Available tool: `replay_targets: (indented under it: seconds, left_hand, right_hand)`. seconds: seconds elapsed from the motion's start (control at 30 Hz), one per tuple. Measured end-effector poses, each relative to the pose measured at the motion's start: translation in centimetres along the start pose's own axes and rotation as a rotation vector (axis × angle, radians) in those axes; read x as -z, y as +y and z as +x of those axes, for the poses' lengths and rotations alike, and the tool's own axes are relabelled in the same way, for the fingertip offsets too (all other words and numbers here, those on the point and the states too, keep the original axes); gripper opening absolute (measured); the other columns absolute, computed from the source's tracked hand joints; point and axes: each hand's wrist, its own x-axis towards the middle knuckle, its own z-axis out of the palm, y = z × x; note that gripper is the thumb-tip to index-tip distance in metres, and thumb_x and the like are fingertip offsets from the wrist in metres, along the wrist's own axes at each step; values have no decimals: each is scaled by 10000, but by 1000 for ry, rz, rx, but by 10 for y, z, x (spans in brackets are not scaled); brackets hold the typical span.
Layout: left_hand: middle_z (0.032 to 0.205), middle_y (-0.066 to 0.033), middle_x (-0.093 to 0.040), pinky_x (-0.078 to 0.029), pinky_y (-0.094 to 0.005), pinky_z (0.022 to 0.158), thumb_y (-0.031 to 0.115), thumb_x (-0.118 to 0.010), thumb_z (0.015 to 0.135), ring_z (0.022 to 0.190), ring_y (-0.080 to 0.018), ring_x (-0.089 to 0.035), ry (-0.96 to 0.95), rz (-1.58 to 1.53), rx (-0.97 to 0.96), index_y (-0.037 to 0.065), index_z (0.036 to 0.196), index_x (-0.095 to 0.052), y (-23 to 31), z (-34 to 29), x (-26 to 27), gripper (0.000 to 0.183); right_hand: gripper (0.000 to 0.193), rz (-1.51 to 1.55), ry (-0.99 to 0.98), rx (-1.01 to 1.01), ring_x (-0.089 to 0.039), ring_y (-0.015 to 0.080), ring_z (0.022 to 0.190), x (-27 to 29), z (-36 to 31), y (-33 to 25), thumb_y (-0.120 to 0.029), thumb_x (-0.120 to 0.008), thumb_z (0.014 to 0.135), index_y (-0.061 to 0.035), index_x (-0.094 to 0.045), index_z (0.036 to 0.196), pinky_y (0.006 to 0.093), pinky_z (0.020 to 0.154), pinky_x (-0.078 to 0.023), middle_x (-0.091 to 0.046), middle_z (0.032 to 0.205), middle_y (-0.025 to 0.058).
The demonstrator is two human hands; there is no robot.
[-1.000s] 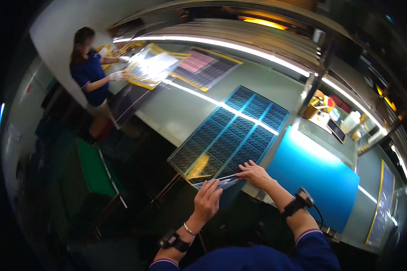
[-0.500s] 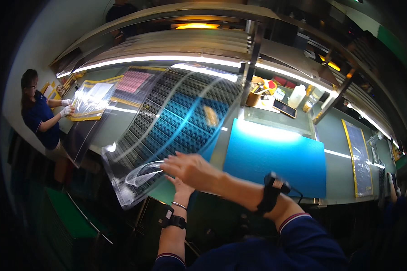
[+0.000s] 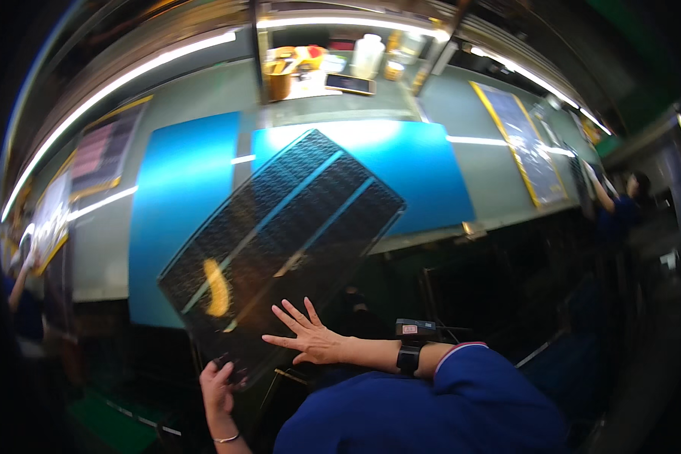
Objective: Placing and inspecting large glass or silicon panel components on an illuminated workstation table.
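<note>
A see-through sheet point(image 3: 295, 216) printed with dense dark rows and clear strips hangs tilted in front of me, its far corner over a blue mat point(image 3: 424, 170). A yellowish curved patch shows on it. My left hand point(image 3: 216, 390) pinches the sheet's near corner between thumb and fingers. Beside the sheet's near right edge, my right hand point(image 3: 310, 338) is open with its fingers spread. Whether its fingertips touch the sheet I cannot tell. To the left lies a second blue mat point(image 3: 181, 181) on the grey table point(image 3: 197, 92).
A white bottle point(image 3: 367, 57), a phone point(image 3: 349, 84) and a brown cup of tools point(image 3: 279, 85) stand behind the mats. Yellow-edged panels lie right point(image 3: 518, 144) and left point(image 3: 107, 151). Another person point(image 3: 26, 303) works at far left, one more point(image 3: 620, 208) at far right.
The sheet has come off the left mat and swung right and toward me. My hands have moved apart; the right one has spread its fingers. The view has turned right.
</note>
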Motion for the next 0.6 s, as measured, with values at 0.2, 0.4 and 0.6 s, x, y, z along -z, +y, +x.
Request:
replay_targets:
  seconds: [0.2, 0.4, 0.6]
  left_hand:
    - [895, -81, -667, -548, -278, 512, 53, -617, 833, 680, -151, -656, -180, 120, -82, 15, 1043, -568, 84, 34, 32, 219]
    - [899, -43, -645, -480, -246, 667, 10, -600, 812, 762, -100, -595, -261, 404, -220, -31, 1011, -595, 128, 82, 38, 203]
    - [920, -35, -636, -467, -282, 715, 63, -646, 803, 771, -103, -528, -265, 824, -652, -44, 1213, -538, 149, 155, -79, 437]
  right_hand:
    - [943, -228, 1029, -1198, -174, 437, 1311, 70, -89, 86, -513, -705, 728, 49, -289, 1361, 515, 1073, -154, -170, 1400, 333]
    - [373, 1364, 594, -1204, -599, 193, 928, 116, -161, 141, -244, -724, 806, -48, -594, 1094, 361, 713, -551, -605, 1050, 67]
    - [269, 744, 858, -986, -559, 97, 781, 203, -186, 186, -56, -689, 780, -7, -633, 1039, 257, 691, -469, -613, 903, 2]
